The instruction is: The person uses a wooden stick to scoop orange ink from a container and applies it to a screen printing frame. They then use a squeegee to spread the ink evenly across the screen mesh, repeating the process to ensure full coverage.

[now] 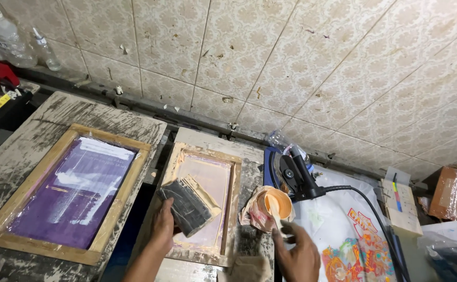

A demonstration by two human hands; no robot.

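Down over a paint-spattered surface (14, 156), the head camera shows both bare hands at work beside two wooden printing frames. The left hand (163, 227) has its grip clamped on a dark squeegee (185, 206), a flat block smeared with pale paint, which it holds tilted over the smaller frame (203, 196); the block's lower edge lies on or just above the pinkish mesh, and I cannot tell which. The right hand (297, 253) pinches, with fingers together, the lower end of a pale flat stick (275, 210), whose upper end stands in an orange cup (275, 202) of cream-coloured paint. The cup sits in crumpled plastic just right of the smaller frame. Left of that frame, apart from both hands, lies a larger frame (69, 190) with purple mesh streaked white. Right of the cup, a black heat gun (297, 175) rests with its cable (374, 219) trailing over a white cloth (343, 230) printed with a bright red and orange figure. Clear bottles (6, 36) stand by the tiled wall (291, 52), and a cardboard box (455, 193) sits at far right.
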